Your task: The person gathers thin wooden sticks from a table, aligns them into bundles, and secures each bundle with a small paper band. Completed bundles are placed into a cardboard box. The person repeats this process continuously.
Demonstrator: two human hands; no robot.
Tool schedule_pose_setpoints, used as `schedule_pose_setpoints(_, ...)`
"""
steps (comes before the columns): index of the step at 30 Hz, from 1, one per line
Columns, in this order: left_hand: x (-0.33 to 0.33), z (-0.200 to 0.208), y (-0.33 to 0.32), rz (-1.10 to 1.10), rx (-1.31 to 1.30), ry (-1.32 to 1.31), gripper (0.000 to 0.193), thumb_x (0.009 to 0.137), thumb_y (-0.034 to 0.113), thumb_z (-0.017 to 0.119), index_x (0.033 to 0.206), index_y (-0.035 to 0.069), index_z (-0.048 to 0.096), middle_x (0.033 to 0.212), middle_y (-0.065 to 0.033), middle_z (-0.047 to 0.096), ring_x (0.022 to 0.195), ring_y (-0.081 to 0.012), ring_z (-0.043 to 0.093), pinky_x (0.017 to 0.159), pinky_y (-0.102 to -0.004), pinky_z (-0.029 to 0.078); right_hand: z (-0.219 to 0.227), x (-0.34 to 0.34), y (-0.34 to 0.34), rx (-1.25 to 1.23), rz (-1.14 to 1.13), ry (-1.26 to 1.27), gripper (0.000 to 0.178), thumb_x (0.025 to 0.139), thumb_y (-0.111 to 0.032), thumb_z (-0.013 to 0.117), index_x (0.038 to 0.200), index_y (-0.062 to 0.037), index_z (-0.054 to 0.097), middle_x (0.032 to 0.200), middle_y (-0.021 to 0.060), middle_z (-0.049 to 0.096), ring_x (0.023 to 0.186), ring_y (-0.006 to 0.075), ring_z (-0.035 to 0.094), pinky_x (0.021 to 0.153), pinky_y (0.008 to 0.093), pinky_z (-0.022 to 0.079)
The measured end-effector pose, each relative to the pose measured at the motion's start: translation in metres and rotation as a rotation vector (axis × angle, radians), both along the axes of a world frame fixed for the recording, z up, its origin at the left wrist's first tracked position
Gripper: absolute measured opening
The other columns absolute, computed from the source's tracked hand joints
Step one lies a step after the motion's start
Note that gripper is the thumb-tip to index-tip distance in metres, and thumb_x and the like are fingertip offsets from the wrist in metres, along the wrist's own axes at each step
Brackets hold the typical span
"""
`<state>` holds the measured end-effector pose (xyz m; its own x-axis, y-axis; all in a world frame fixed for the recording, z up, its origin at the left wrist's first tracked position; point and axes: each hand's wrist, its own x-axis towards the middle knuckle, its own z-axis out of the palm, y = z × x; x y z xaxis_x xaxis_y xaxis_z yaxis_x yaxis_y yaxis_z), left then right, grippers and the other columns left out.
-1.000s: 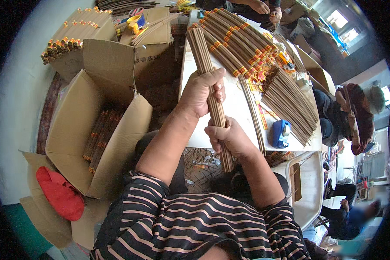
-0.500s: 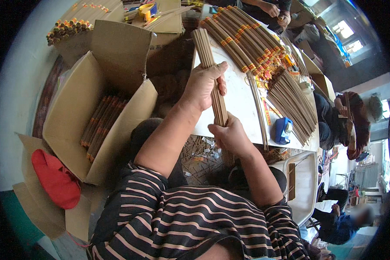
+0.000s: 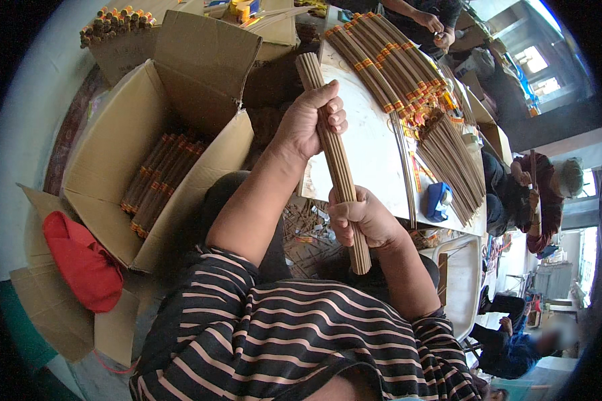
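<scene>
A long, tight bundle of thin brown incense sticks [image 3: 338, 165] slants in front of me, its top end tipped to the left. My left hand [image 3: 309, 121] is closed around its upper part. Lower down, my right hand [image 3: 368, 217] is wrapped round it, with the bottom end sticking out below the fist. No band shows on this bundle. Behind it lies the white tabletop [image 3: 364, 144]. Finished bundles with red and yellow bands [image 3: 388, 60] lie side by side at the far end. Loose brown sticks [image 3: 451, 167] are heaped to the right, beside a blue tape dispenser [image 3: 438, 202].
On my left an open cardboard box [image 3: 107, 144] holds several banded bundles [image 3: 162, 179]. A red cloth item [image 3: 80, 264] lies on its flap. A white tub [image 3: 463, 287] stands at right. Scraps litter the floor below. Another person's hands [image 3: 440, 30] work across the table.
My right hand has turned, so its curled fingers now show around the sticks. The bundle's lower end has come into plain sight. My left hand keeps its grip.
</scene>
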<state>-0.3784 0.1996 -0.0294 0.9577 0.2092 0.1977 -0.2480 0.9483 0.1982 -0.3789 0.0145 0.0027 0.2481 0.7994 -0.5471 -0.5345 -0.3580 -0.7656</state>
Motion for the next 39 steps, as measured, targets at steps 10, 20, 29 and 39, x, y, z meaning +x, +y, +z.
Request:
schedule_pose_setpoints(10, -0.009, -0.001, -0.005, 0.074, 0.084, 0.124, 0.021, 0.082, 0.022, 0.064, 0.07, 0.01, 0.051, 0.054, 0.0021, 0.045, 0.044, -0.01, 0.044, 0.045, -0.0253, 0.039, 0.0, -0.012, 0.014, -0.037, -0.033, -0.063, 0.014, 0.076, -0.005, 0.057, 0.068, -0.0049, 0.045, 0.049, 0.002, 0.045, 0.036, 0.0111, 0.043, 0.035, 0.0226, 0.036)
schedule_pose_setpoints(20, -0.006, 0.003, -0.02, 0.327, 0.304, 0.45, 0.023, 0.083, 0.021, 0.063, 0.068, 0.011, 0.048, 0.052, 0.0028, 0.044, 0.043, -0.0096, 0.044, 0.044, -0.025, 0.04, -0.026, -0.006, 0.016, -0.204, -0.04, -0.647, 0.015, 0.079, -0.009, 0.057, 0.087, -0.0017, 0.046, 0.058, 0.0026, 0.049, 0.04, 0.0117, 0.046, 0.038, 0.0251, 0.039)
schedule_pose_setpoints(29, 0.007, 0.0, -0.04, 0.182, 0.279, 0.443, 0.024, 0.083, 0.023, 0.064, 0.07, 0.013, 0.047, 0.054, 0.003, 0.045, 0.044, -0.0092, 0.044, 0.042, -0.0242, 0.038, -0.04, 0.01, -0.005, -0.148, -0.089, -0.71, 0.014, 0.079, -0.006, 0.058, 0.085, -0.0036, 0.045, 0.055, 0.0012, 0.047, 0.039, 0.0101, 0.045, 0.037, 0.0239, 0.038)
schedule_pose_setpoints(39, 0.017, -0.006, -0.053, 0.061, 0.244, 0.371, 0.026, 0.082, 0.025, 0.065, 0.067, 0.013, 0.047, 0.056, 0.0026, 0.048, 0.048, -0.0099, 0.047, 0.048, -0.0255, 0.04, -0.025, 0.026, -0.021, -0.011, -0.056, -0.4, 0.032, 0.081, -0.024, 0.066, 0.092, -0.0001, 0.047, 0.065, 0.0024, 0.05, 0.052, 0.01, 0.049, 0.047, 0.0225, 0.04)
